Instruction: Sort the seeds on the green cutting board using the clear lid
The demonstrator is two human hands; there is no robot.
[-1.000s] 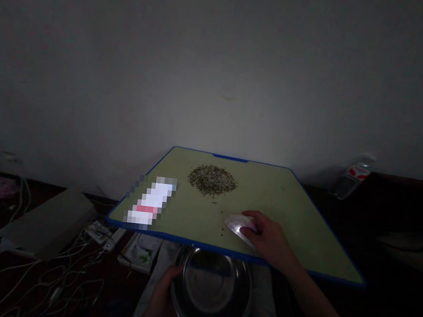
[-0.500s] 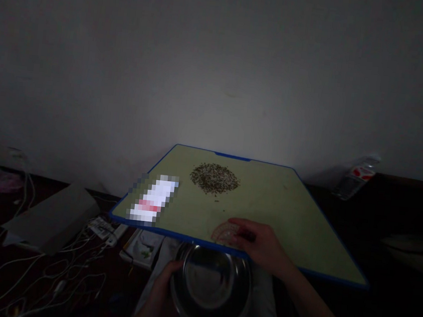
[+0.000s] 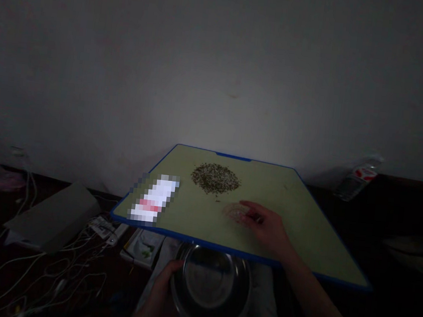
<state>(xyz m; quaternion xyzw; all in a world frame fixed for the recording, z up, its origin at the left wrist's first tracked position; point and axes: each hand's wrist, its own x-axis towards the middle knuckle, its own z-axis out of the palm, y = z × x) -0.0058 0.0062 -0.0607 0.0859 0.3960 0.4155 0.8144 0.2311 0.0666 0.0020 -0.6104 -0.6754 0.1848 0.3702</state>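
Taking the pale green tabletop point(image 3: 303, 223) as a clock with twelve toward the wall point(image 3: 222, 54), the right hand point(image 3: 267, 227) comes in from about four o'clock and pinches a clear half-round plate point(image 3: 234, 212), thumb and fingers together on the side nearest the wrist. Held by that side, the thin plate has its far part out beyond the fingertips, presumably so that the fingers do not cover it; the plate is too faint to tell whether it touches the surface. It is near the middle of the clock, at about five o'clock from the heap of grains point(image 3: 215, 179), which lies between ten and eleven, dark and pale bits mixed, with a few strays on its near side. Between six and seven, under the front edge, a steel bowl point(image 3: 238, 297) rests over grey cloth, its far rim tucked close below the blue border, probably to leave no wide gap there. The left hand point(image 3: 164, 279) is closed on the bowl at its nine o'clock, thumb along the rim and the other fingers hidden, which likely keeps the round base from sliding. A bright phone point(image 3: 154, 198), blurred by pixels, lies at nine, apart from the heap and perhaps put there to be out of the right arm's way. Beyond the tabletop, a plastic bottle point(image 3: 358, 179) leans at two.
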